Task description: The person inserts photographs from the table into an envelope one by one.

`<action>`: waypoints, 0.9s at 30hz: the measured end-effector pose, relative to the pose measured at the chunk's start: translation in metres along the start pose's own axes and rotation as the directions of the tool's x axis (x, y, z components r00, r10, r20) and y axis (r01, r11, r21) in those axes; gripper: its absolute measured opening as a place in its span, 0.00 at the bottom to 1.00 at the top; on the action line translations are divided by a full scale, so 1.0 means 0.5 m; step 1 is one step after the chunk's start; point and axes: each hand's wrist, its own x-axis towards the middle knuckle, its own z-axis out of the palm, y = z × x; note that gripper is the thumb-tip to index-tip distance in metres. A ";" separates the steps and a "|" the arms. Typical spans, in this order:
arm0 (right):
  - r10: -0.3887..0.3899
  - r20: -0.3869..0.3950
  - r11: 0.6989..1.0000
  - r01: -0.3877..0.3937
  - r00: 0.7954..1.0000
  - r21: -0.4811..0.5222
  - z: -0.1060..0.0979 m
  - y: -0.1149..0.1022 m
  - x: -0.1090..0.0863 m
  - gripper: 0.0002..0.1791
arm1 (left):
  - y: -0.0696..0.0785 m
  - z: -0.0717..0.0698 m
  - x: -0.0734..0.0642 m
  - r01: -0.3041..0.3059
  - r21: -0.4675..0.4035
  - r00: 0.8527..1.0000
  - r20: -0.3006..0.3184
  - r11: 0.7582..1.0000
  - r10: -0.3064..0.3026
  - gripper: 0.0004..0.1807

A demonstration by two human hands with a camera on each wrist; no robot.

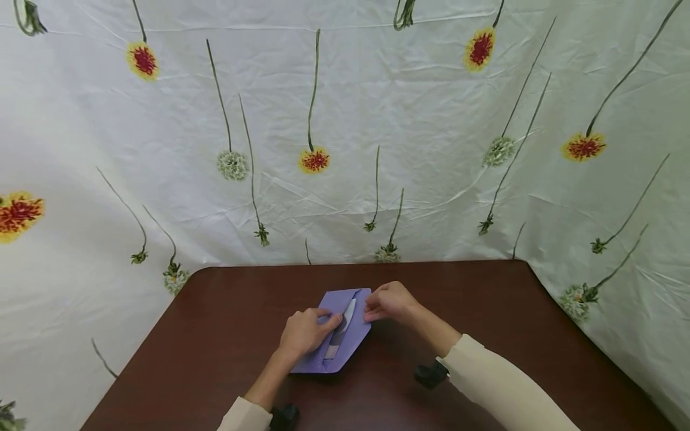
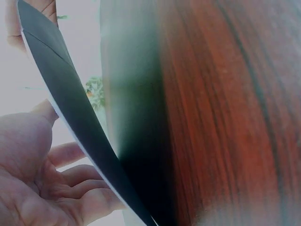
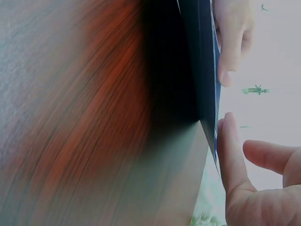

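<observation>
A purple envelope (image 1: 353, 341) sits at a slant near the middle of the table, its flap folded out to the right. Inside the opening shows a printed paper (image 1: 345, 323) in white and grey; its kind is unclear. My left hand (image 1: 306, 331) rests on the envelope's left part, thumb reaching over the opening. At the upper right edge of the flap, my right hand (image 1: 392, 301) touches it with its fingers. In the right wrist view a straight finger (image 3: 231, 155) lies against the envelope's edge, while the thumb (image 3: 268, 155) stands apart.
The dark brown wooden table (image 1: 226, 335) extends around the envelope. Behind and beside it hangs a white cloth (image 1: 345, 108) printed with flowers. Dark wrist cameras sit below both cuffs, the right camera (image 1: 431, 375) over the tabletop.
</observation>
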 end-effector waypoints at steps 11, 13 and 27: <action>-0.007 -0.038 1.000 0.007 0.999 -0.018 -0.085 0.016 -0.037 0.12 | 0.038 0.017 0.015 0.020 0.006 1.000 -0.021 1.000 -0.020 0.29; -0.006 -0.043 1.000 0.005 0.999 -0.027 -0.098 0.018 -0.041 0.13 | 0.048 0.020 0.021 0.033 0.008 0.999 -0.022 0.999 -0.033 0.30; 0.012 -0.091 0.999 -0.017 0.996 -0.048 -0.147 0.043 -0.058 0.18 | 0.085 0.041 0.059 0.079 -0.018 0.996 -0.037 0.997 -0.080 0.27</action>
